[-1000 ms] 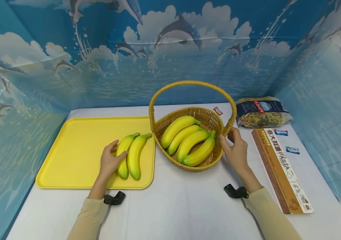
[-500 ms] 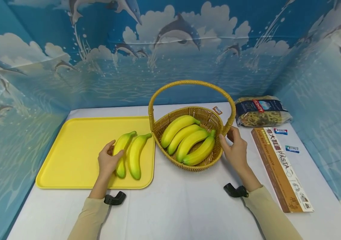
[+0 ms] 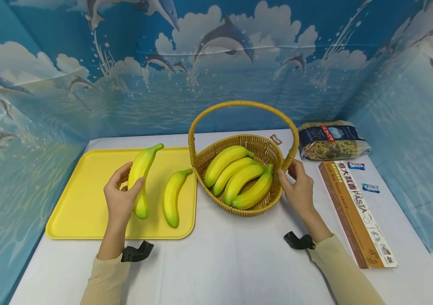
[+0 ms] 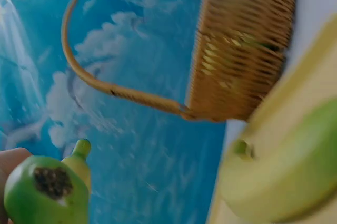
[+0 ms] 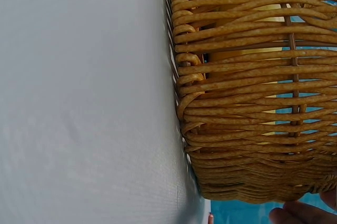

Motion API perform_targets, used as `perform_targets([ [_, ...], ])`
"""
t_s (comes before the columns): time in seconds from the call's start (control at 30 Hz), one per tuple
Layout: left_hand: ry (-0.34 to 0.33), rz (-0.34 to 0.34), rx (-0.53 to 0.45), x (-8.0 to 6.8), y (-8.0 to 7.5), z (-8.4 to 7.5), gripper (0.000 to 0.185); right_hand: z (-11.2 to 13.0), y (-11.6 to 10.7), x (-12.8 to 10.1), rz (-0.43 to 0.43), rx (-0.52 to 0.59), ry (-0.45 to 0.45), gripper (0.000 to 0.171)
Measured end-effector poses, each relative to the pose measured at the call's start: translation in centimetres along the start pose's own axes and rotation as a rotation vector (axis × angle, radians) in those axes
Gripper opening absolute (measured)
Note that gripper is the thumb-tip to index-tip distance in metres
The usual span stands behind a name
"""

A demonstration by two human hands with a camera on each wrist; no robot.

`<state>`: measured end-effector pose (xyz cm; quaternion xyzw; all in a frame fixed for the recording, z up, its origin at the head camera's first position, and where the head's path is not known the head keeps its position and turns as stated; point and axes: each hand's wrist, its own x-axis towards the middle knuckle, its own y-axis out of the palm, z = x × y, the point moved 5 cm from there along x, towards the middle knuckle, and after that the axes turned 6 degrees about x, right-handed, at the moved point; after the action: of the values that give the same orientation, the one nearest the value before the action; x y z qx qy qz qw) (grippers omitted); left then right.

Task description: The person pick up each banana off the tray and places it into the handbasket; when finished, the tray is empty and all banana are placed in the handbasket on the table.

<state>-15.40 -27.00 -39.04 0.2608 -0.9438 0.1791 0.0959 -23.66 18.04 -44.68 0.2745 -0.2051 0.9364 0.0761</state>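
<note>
My left hand grips a yellow banana between thumb and fingers, held over the yellow tray with its stem pointing up and away. A second banana lies on the tray's right side. In the left wrist view, the held banana's dark-ended green tip faces the camera. To the right of the tray stands a wicker basket with a tall arched handle, holding several bananas. My right hand pinches the basket's right rim at the handle's base; its fingertips show below the weave in the right wrist view.
Right of the basket lie a long pasta box and a bag of pasta. Small wrapped packets, one blue, one green-ended and one brown, lie nearby. A dolphin-print cloth encloses the table's back and sides.
The left hand has lifted one banana off the tray and carried it left, away from the other banana. My right hand stays at the basket's rim.
</note>
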Motion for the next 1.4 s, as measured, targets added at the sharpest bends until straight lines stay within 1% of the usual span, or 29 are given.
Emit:
perform_targets([
  [0.13,0.108,0.032,-0.076,-0.8,0.4,-3.1,0.047,-0.1,0.0,0.0,0.004,-0.011,0.007,0.037],
  [0.23,0.175,0.082,-0.102,-1.5,1.3,-5.2,0.049,-0.1,-0.1,0.0,0.006,-0.021,0.011,0.037],
  [0.33,0.223,0.145,-0.108,-2.1,2.5,-6.8,0.05,-0.1,-0.1,0.0,0.007,-0.024,0.013,0.037],
  [0.47,0.256,0.228,-0.098,-2.7,4.6,-8.1,0.051,0.0,-0.1,0.1,0.006,-0.027,0.009,0.037],
  [0.6,0.277,0.301,-0.085,-3.1,7.1,-9.2,0.052,-0.1,-0.1,0.2,-0.001,-0.028,-0.001,0.036],
  [0.67,0.294,0.327,-0.073,-3.2,8.5,-9.7,0.052,-0.1,-0.1,0.2,-0.005,-0.023,-0.003,0.035],
  [0.77,0.33,0.348,-0.057,-3.2,10.8,-10.4,0.051,-0.1,-0.1,0.2,-0.008,-0.014,-0.003,0.035],
  [0.87,0.367,0.349,-0.046,-2.9,13.2,-10.5,0.05,-0.1,-0.1,0.2,-0.008,-0.008,0.0,0.035],
  [0.93,0.383,0.346,-0.032,-2.5,14.8,-10.2,0.049,-0.1,-0.1,0.2,-0.007,-0.006,0.002,0.035],
  [1.03,0.394,0.345,0.031,-2.0,17.2,-9.3,0.048,-0.2,0.0,0.2,-0.004,-0.005,0.007,0.036],
  [1.13,0.387,0.363,0.114,-1.7,19.3,-7.9,0.048,-0.3,0.0,0.2,-0.002,-0.013,0.011,0.036],
  [1.27,0.348,0.398,0.192,-1.7,21.3,-6.2,0.048,-0.3,0.0,0.1,0.0,-0.02,0.012,0.036],
  [1.4,0.33,0.415,0.242,-1.9,22.4,-5.4,0.048,-0.3,0.0,0.1,0.0,-0.014,0.007,0.036],
])
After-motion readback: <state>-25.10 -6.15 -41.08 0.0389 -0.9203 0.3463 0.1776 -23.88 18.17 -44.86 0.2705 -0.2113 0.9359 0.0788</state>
